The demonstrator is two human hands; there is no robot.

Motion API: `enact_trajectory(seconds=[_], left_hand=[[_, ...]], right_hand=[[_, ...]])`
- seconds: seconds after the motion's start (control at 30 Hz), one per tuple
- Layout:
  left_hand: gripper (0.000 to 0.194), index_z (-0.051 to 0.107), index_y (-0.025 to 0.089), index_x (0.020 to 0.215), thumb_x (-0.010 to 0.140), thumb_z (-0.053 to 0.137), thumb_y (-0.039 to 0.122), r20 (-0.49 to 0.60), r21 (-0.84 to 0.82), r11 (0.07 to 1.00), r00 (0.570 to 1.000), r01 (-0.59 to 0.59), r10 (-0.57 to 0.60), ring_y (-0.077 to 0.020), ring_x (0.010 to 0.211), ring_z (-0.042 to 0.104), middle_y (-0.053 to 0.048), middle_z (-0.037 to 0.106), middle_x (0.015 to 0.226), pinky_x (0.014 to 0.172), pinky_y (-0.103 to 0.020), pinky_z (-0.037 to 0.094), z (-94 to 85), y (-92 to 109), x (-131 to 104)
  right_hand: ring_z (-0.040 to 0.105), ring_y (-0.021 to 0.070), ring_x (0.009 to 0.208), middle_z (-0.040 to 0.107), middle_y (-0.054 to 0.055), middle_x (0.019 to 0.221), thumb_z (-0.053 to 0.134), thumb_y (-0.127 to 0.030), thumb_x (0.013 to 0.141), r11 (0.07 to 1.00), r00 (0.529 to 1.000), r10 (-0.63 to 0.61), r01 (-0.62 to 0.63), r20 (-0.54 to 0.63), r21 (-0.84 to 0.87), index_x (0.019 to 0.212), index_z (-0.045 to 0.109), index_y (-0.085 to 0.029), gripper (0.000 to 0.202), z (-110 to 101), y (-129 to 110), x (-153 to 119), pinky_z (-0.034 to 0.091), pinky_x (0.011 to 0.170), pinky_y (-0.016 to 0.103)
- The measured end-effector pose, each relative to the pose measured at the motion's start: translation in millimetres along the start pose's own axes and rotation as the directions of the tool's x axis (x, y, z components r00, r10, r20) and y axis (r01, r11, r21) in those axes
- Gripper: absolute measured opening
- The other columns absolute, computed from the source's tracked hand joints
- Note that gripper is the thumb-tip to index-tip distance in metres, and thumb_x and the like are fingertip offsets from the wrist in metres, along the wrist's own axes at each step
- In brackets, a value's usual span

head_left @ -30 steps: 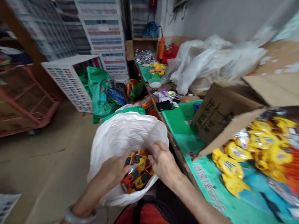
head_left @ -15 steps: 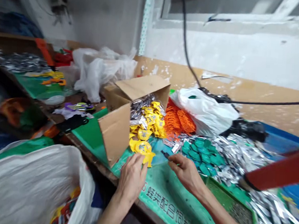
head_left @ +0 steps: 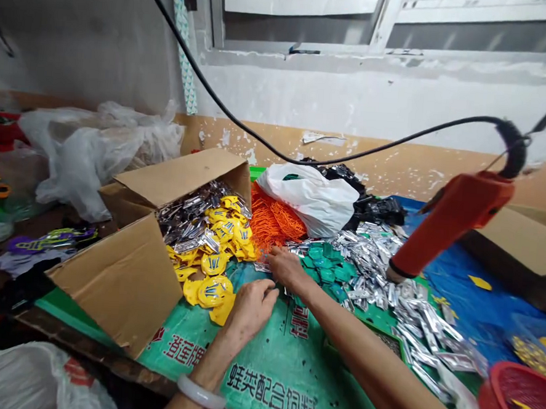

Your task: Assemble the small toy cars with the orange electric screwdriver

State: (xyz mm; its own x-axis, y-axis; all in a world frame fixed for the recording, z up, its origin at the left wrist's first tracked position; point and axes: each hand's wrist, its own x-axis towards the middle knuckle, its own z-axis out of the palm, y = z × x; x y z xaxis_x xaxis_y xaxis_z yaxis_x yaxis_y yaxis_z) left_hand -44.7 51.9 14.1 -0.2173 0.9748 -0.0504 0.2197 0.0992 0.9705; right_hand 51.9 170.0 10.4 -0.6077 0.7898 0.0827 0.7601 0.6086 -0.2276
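My left hand is above the green printed sheet, just right of the yellow pieces. Its fingers are curled together with the thumb, and anything between them is too small to make out. Further forward, my right hand reaches down at the front edge of the orange mesh, its thumb apart from the bent fingers; nothing is visible in it. Beside it lie green pieces and silver strips. A tilted cardboard box spills dark silver packets and yellow pieces.
A red tool hangs from a black cable at the right. Behind the mesh sits a white plastic bag. A red basket stands at the lower right, and another cardboard box is on the blue sheet.
The view has swung right. My right hand has moved forward to the mesh, and the small dark item it held is no longer visible. My left hand has come off the yellow piece and curled.
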Motion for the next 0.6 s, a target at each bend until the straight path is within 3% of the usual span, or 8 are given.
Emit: enact_trajectory(seconds=[0.1, 0.23, 0.43, 0.6], left_hand=[[0.015, 0.068, 0.016, 0.079, 0.076, 0.064, 0.030, 0.060, -0.213, 0.965, 0.988, 0.152, -0.142, -0.0170, 0.063, 0.060, -0.005, 0.067, 0.074, 0.057, -0.026, 0.046, -0.9, -7, 1], [0.016, 0.063, 0.014, 0.085, 0.080, 0.064, 0.030, 0.094, -0.464, 0.834, 0.953, 0.299, -0.289, -0.0119, 0.061, 0.062, -0.007, 0.068, 0.081, 0.057, -0.023, 0.049, 2.3, -14, -1], [0.011, 0.062, 0.011, 0.083, 0.086, 0.060, 0.021, 0.124, -0.634, 0.678, 0.915, 0.370, -0.384, -0.0103, 0.055, 0.062, -0.008, 0.068, 0.074, 0.052, -0.020, 0.049, 16.3, -16, -2], [0.014, 0.063, 0.008, 0.085, 0.088, 0.056, 0.020, 0.102, -0.672, 0.645, 0.908, 0.364, -0.406, -0.0108, 0.054, 0.061, -0.010, 0.068, 0.075, 0.048, -0.020, 0.047, 7.6, -21, -6]], right_hand=[[0.061, 0.0202, 0.101, 0.059, 0.009, 0.119, 0.055, -0.032, 0.090, 0.999, 1.000, -0.014, 0.015, 0.019, -0.028, 0.118, 0.056, -0.017, 0.031, -10, 10, 6, 0.052, 0.084, 0.041], [0.060, 0.0204, 0.101, 0.058, 0.009, 0.120, 0.055, -0.033, 0.091, 0.998, 0.999, -0.041, 0.041, -0.002, -0.051, 0.118, 0.056, -0.017, 0.032, -20, 24, 2, 0.052, 0.085, 0.042], [0.060, 0.0210, 0.103, 0.058, 0.009, 0.121, 0.054, -0.032, 0.091, 0.992, 0.992, -0.126, 0.126, 0.002, -0.032, 0.119, 0.055, -0.017, 0.032, 7, 8, 5, 0.052, 0.087, 0.043], [0.060, 0.0204, 0.102, 0.058, 0.009, 0.121, 0.054, -0.032, 0.091, 0.975, 0.993, -0.102, 0.111, -0.053, 0.191, 0.118, 0.056, -0.017, 0.030, 11, 6, 6, 0.052, 0.086, 0.042]])
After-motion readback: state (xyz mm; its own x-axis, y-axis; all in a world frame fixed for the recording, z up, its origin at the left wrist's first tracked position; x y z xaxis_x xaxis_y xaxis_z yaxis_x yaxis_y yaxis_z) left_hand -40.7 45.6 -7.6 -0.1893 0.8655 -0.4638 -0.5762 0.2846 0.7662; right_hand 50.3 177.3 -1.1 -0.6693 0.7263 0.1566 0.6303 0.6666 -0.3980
